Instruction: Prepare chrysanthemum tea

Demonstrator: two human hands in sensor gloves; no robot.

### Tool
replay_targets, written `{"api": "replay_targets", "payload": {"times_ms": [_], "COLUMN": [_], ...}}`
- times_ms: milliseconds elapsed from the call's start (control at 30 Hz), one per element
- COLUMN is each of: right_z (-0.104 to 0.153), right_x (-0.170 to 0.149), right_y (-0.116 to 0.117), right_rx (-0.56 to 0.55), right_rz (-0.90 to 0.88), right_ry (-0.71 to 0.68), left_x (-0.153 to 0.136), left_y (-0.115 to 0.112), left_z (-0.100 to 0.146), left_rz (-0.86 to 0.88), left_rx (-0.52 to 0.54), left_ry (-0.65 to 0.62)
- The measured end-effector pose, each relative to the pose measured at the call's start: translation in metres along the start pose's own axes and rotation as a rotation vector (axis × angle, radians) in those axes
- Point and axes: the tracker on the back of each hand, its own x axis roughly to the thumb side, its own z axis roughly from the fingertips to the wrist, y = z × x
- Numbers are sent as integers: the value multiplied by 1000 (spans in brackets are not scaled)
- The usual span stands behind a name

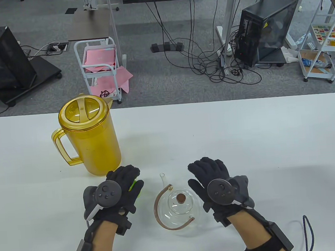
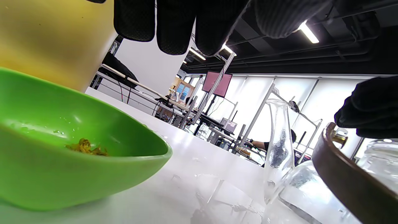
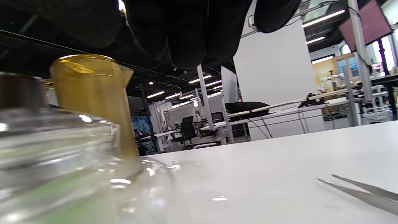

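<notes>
Both hands, left point(image 1: 123, 189) and right point(image 1: 211, 180), hover empty-gripped beside the lidded glass teapot point(image 1: 178, 205) near the tabletop's front edge; lift its lid straight up first.

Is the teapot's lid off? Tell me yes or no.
No: in the table view the glass lid with its brown knob sits on the teapot, between the two hands.

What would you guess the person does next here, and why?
Probably the right hand lifts the lid off the glass teapot. The lid is still on, so nothing can go in; the dried flowers wait in the green bowl under the left hand, and both hands hold nothing.
</notes>
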Motion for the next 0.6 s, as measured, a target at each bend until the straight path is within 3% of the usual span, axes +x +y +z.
{"api": "replay_targets", "payload": {"times_ms": [233,600], "right_z": [5,6], "right_x": [37,45], "right_y": [6,13], "right_rx": [-5,21], "right_rz": [29,89], "right_ry": [-111,-138], "left_x": [1,1], "left_y": [-1,-3], "left_z": [2,1], "left_rz": [-6,0], "left_rx": [-7,-15], "left_ry": [0,11]}}
